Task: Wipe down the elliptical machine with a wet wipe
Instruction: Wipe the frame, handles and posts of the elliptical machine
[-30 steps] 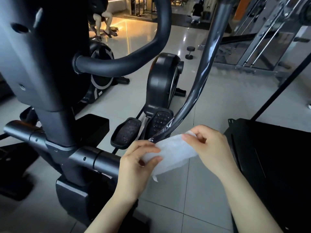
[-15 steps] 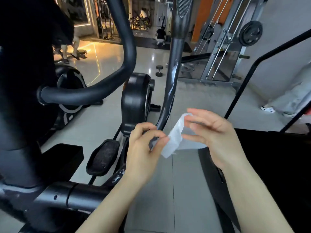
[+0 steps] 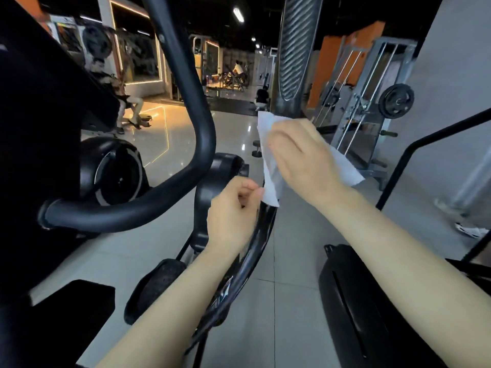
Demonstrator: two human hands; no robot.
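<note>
The black elliptical machine fills the left and centre, with its curved fixed handlebar (image 3: 186, 107) and a moving arm (image 3: 295, 57) that has a ribbed grip rising at centre. A white wet wipe (image 3: 268, 158) is spread over that arm just below the ribbed grip. My right hand (image 3: 303, 158) lies over the wipe, fingers wrapped on it against the arm. My left hand (image 3: 233, 211) pinches the wipe's lower corner between thumb and fingers. A foot pedal (image 3: 156, 290) shows below my left forearm.
A treadmill deck (image 3: 353, 301) with a black rail (image 3: 414, 155) stands at the right. A weight rack with plates (image 3: 396, 100) is behind it. A dumbbell (image 3: 256, 150) sits on the tiled floor. People are in the background, and a shoe (image 3: 470, 231) at far right.
The view has tilted up. Both hands rose with the wipe from low on the arm, and my right hand now presses it around the arm below the ribbed grip.
</note>
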